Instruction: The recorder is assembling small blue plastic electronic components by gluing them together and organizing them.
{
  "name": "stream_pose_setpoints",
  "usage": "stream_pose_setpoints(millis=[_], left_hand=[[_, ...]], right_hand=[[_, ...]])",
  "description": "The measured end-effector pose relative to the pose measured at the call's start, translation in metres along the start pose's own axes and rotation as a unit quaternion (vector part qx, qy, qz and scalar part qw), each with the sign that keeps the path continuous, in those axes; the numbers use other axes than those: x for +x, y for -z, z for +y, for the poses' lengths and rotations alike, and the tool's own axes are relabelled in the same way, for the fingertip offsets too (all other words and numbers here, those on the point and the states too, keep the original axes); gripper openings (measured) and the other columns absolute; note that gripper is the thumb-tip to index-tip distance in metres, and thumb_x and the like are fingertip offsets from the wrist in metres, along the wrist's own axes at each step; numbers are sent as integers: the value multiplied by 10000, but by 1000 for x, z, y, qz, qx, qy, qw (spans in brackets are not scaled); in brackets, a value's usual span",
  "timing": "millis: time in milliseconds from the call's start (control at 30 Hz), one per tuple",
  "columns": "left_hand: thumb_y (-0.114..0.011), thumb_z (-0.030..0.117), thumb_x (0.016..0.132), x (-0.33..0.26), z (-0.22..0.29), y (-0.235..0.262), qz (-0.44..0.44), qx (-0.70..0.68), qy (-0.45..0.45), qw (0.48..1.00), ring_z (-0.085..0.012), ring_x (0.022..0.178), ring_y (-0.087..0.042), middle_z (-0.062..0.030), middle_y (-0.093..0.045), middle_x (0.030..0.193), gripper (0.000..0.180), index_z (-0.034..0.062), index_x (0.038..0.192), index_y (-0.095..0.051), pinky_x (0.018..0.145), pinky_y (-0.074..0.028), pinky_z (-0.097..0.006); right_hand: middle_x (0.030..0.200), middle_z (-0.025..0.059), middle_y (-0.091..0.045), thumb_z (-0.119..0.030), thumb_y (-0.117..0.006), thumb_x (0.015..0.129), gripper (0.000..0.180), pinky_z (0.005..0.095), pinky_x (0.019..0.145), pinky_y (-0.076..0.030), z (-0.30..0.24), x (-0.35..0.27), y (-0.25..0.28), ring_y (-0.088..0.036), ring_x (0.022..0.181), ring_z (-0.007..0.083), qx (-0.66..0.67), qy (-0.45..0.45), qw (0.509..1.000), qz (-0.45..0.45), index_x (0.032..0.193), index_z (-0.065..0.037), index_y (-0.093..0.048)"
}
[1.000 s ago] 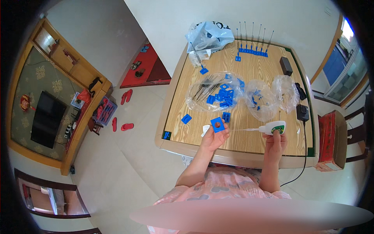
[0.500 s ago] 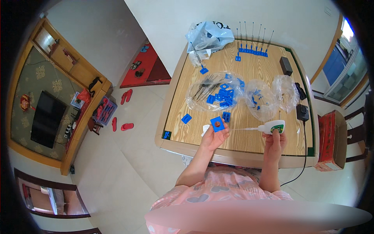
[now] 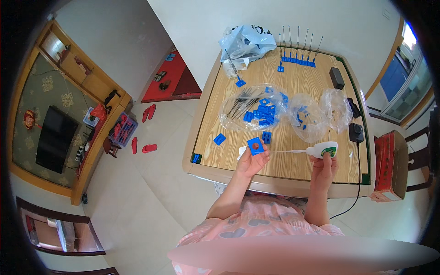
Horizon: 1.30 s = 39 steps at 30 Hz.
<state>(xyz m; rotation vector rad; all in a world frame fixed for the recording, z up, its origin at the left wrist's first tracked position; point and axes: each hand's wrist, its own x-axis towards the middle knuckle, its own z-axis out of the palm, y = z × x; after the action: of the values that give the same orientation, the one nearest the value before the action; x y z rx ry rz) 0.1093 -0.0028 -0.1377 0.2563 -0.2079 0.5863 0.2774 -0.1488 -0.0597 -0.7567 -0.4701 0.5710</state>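
My left hand pinches a flat blue square plate with a round hole in its middle, held up over the table's near side. In my right hand is a white glue bottle with a green label, tipped on its side. Its long thin nozzle points left toward the plate, and a fine strand seems to stretch between them. Just beyond my left hand lie a blue slotted piece and another blue piece. A clear plastic bag behind them holds blue parts and dark springy rods.
Two more clear bags, one with small blue bits, lie to the right. Upright blue-based spring rods line the back edge. A plastic carrier bag, a dark box and a black cabled device also sit on the wooden table.
The glue bottle in my right hand has shifted slightly to the right, away from the plate. My left hand holds the plate nearly still.
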Motion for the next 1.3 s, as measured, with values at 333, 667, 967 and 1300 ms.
stream_pose_setpoints(millis=[333, 667, 967, 1300], left_hand=[[-623, 357, 793, 1, 1, 10, -34, -10, -8, 999, -269, 1106, -467, -94, -511, 1170, 460, 82, 1148, -520, 912, -414, -415], [-654, 364, 764, 2, 1, 5, -33, -8, -5, 999, -256, 1088, -465, -81, -510, 1168, 447, 89, 1103, -562, 903, -410, -408], [-661, 356, 761, 0, 1, 4, -23, -7, -5, 1000, -246, 1075, -460, -81, -508, 1162, 449, 84, 1103, -559, 899, -412, -399], [-653, 357, 766, 0, 2, 5, -31, -6, -5, 999, -252, 1092, -458, -81, -506, 1167, 455, 84, 1115, -552, 909, -410, -404]], right_hand=[[910, 122, -615, -63, -489, 865, 144, 306, 613, -483, -3, 1, 9, -607, 743, 185, 0, 19, 1000, 12, 987, -2, -534], [914, 132, -614, -53, -490, 860, 138, 305, 616, -483, -5, 1, 9, -601, 728, 182, -6, 28, 1000, 3, 975, 5, -539], [917, 132, -612, -47, -483, 863, 162, 302, 629, -486, -2, 1, 11, -602, 743, 178, -23, 24, 999, 1, 1003, 18, -530], [915, 135, -610, -48, -479, 864, 153, 304, 619, -489, -2, 1, 8, -607, 751, 185, 5, 32, 999, 0, 993, 18, -529]])
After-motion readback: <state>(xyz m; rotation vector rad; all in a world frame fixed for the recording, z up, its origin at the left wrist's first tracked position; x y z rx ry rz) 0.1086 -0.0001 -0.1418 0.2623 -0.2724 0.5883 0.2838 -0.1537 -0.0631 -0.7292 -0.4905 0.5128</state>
